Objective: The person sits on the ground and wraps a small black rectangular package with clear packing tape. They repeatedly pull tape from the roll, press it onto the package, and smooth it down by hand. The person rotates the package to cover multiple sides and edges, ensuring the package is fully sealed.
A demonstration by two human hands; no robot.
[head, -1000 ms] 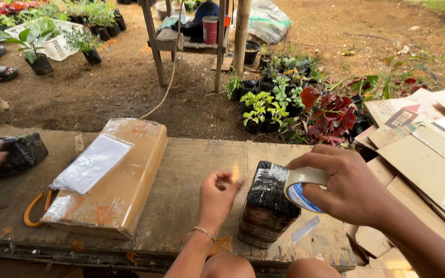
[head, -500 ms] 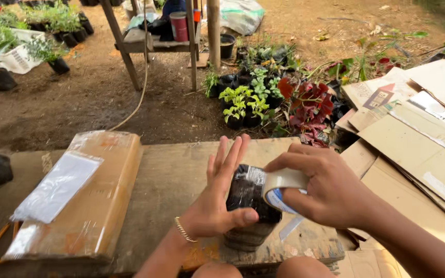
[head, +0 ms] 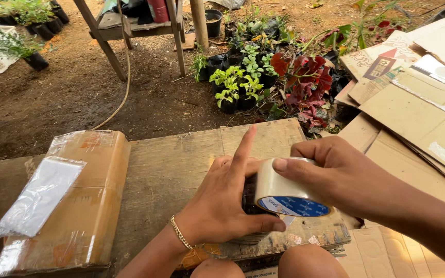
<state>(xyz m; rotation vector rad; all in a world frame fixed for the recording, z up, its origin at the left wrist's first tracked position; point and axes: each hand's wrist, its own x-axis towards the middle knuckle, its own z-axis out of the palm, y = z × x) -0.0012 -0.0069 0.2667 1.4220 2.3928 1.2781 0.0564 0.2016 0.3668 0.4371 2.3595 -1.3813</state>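
- Wooden tabletop (head: 181, 164), weathered planks, runs across the view; bare dirt and potted plants (head: 243, 82) lie beyond its far edge.
- Flattened cardboard sheets (head: 418, 103) are stacked past the right edge of the tabletop.
- Box (head: 78, 206), brown and wrapped in clear tape, sits at the left end, reaching the near edge; a clear plastic pouch (head: 39, 195) lies on top of it.
- Right hand (head: 346, 177) is closed around a tape roll (head: 287, 190), thumb across the roll's top and fingers behind it, just inside the near right corner of the tabletop.
- Left hand (head: 222, 203) presses on a dark wrapped bundle (head: 248, 201), thumb curled along its near side, index finger lifted and pointing toward the far edge; a thin bracelet (head: 180, 232) circles the wrist.
- Tape roll touches the bundle's right side, so the two hands are close together, almost meeting.
- Bundle stands at the near edge, right of centre, mostly hidden by both hands.
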